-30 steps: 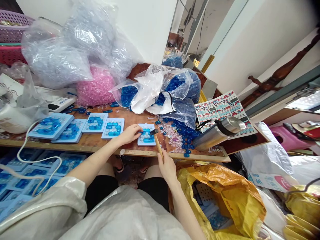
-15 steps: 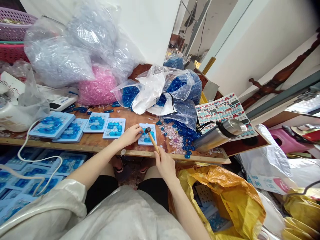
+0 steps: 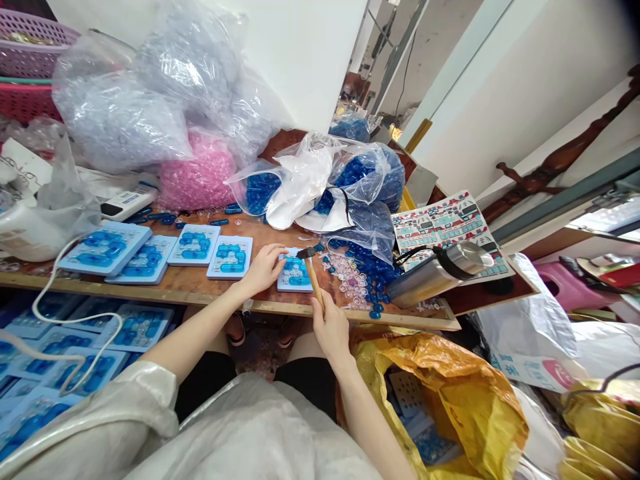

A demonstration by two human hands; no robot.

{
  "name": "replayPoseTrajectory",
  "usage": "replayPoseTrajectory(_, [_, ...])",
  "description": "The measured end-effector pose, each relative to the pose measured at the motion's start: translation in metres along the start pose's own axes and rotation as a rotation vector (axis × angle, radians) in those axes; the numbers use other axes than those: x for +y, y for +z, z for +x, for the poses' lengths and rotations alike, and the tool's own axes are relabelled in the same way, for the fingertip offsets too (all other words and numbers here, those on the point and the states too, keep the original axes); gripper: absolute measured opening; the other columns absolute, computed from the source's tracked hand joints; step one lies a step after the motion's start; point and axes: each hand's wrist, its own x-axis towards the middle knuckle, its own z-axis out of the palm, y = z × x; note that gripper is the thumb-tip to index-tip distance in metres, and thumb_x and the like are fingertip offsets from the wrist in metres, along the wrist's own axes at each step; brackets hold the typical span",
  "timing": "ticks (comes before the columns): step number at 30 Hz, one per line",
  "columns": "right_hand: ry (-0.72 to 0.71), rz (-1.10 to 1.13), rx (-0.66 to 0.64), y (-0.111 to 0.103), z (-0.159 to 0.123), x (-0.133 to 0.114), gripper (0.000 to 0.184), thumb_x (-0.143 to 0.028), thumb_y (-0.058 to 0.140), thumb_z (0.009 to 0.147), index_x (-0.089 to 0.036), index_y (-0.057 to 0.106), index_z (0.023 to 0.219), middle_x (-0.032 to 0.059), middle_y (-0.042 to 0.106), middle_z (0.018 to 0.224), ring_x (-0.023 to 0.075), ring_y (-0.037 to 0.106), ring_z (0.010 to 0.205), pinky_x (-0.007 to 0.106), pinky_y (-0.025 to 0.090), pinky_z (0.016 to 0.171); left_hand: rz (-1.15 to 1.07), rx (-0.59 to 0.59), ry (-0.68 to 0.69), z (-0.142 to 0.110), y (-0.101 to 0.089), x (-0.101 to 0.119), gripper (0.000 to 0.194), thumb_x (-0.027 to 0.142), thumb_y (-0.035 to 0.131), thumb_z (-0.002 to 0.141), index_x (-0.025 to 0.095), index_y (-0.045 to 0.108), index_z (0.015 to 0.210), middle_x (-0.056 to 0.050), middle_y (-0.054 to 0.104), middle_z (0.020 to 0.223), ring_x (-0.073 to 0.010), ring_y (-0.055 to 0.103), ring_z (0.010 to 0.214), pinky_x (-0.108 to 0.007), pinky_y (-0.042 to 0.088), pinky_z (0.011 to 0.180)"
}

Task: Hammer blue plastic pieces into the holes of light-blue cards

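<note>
My right hand (image 3: 331,325) is closed round the wooden handle of a small hammer (image 3: 314,277). Its dark head hangs over the upper part of a light-blue square plastic panel (image 3: 295,289) fitted with clear blue pieces. At that panel's left edge, my left hand (image 3: 264,270) grips with bent fingers and thumb; a small piece between the fingertips could be hidden. To the left lie several similar panels, the nearest one (image 3: 230,257) flat on the wooden table. Loose blue pieces (image 3: 377,293) and small clear pieces (image 3: 353,280) are heaped to the right.
A steel flask (image 3: 435,273) lies tilted by a printed sticker sheet (image 3: 440,223). Bags of blue pieces (image 3: 367,167) and a pink bag (image 3: 197,172) line the back. Below right gapes a yellow sack (image 3: 450,373); below left are more panels (image 3: 143,327). A white cable (image 3: 50,293) hangs over the edge.
The hammer head came down leftward onto the panel's upper left, then moved back up and right. My left hand stays at the panel's left edge, its fingers shifting slightly. The view has shifted slightly.
</note>
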Motion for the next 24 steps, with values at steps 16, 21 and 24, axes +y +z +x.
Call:
replayPoseTrajectory(16, [0.154, 0.377, 0.101, -0.013, -0.008, 0.033, 0.041, -0.047, 0.033, 0.088, -0.015, 0.056, 0.099, -0.0002, 0.053, 0.061, 0.0129, 0.048, 0.056, 0.023, 0.038, 0.06, -0.085, -0.02, -0.234, 0.052, 0.012, 0.006, 0.058, 0.05, 0.017, 0.09, 0.014, 0.037, 0.132, -0.012, 0.032, 0.141, -0.0215, 0.023, 0.133, -0.041, 0.023, 0.109])
replayPoseTrajectory(21, [0.164, 0.336, 0.09, -0.011, -0.004, 0.033, 0.045, -0.047, 0.03, 0.089, -0.014, 0.055, 0.106, 0.0028, 0.059, 0.068, 0.0149, 0.053, 0.062, 0.024, 0.04, 0.063, 0.2, -0.171, -0.017, 0.033, 0.044, 0.028, 0.055, 0.056, 0.034, 0.084, 0.025, 0.044, 0.127, -0.008, 0.028, 0.143, -0.0305, 0.017, 0.134, -0.06, 0.008, 0.105])
replayPoseTrajectory(24, [0.128, 0.225, 0.071, -0.013, 0.0, 0.03, 0.045, -0.045, 0.029, 0.089, -0.015, 0.053, 0.112, 0.0066, 0.063, 0.084, 0.0174, 0.057, 0.073, 0.026, 0.041, 0.067, 0.278, -0.29, 0.011, 0.019, 0.048, 0.016, 0.052, 0.056, 0.037, 0.083, 0.026, 0.047, 0.125, -0.008, 0.031, 0.141, -0.0305, 0.024, 0.131, -0.063, 0.008, 0.103])
